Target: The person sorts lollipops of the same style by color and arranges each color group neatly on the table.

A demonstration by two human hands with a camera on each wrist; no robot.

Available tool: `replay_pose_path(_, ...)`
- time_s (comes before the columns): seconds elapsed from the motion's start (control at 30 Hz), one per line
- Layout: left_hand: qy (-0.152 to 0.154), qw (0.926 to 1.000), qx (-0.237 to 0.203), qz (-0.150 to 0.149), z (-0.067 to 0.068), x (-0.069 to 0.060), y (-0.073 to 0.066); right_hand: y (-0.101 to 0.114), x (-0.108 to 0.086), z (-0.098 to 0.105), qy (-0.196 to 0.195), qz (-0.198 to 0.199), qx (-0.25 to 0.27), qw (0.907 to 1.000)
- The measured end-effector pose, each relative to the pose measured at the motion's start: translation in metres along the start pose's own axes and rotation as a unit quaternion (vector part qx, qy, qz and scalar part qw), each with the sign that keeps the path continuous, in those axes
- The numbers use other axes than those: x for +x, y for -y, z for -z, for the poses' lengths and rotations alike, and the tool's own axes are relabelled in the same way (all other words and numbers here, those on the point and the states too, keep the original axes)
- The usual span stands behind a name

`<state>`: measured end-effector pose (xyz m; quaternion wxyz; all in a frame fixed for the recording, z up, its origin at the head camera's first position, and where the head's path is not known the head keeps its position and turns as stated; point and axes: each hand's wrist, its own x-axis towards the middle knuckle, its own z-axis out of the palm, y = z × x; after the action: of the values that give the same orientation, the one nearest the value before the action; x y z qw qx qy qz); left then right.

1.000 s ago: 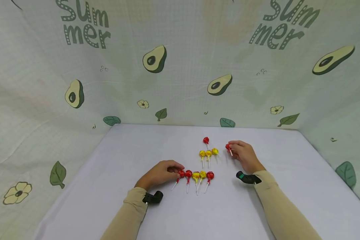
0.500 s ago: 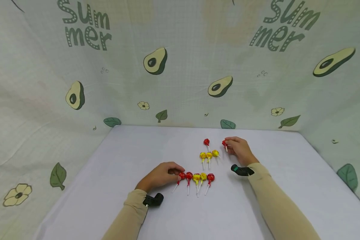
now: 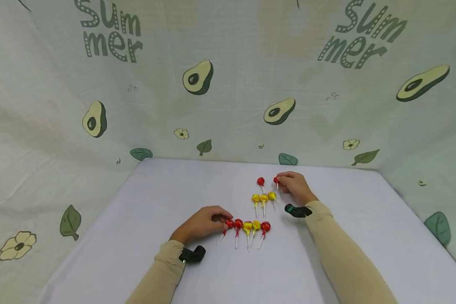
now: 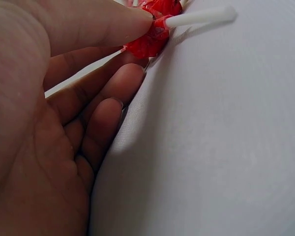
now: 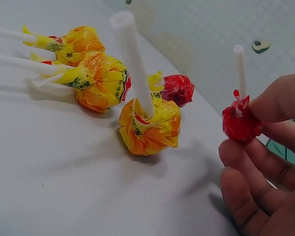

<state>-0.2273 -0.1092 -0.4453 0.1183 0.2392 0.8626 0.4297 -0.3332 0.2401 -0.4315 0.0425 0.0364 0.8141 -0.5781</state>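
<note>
Right hand (image 3: 294,185) pinches red lollipop (image 3: 276,180), one o'clock of yellow trio (image 3: 264,198) (apparently placing; needs lowering next); left hand (image 3: 199,221) pinches row-end lollipop (image 3: 229,224), eight o'clock

Glossy crinkled wrappers (image 5: 99,73) on lollipops (image 5: 240,124), smooth plastic-looking sticks (image 5: 132,59), matt woven tablecloth (image 3: 194,181), matt wrinkled cloth backdrop (image 3: 235,50)
</note>
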Motion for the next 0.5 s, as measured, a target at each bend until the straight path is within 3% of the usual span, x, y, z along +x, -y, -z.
replay_pose_path(0.37, -0.002, 1.0, 0.0, 0.007, 0.0, 0.0, 0.005, 0.0, 0.013, -0.01, -0.018, 0.01, -0.013, 0.9997)
replay_pose_path(0.5, -0.001, 1.0, -0.003, 0.005, -0.001, 0.002, 0.004, 0.0, 0.016, -0.009, -0.014, 0.025, -0.046, 0.9985)
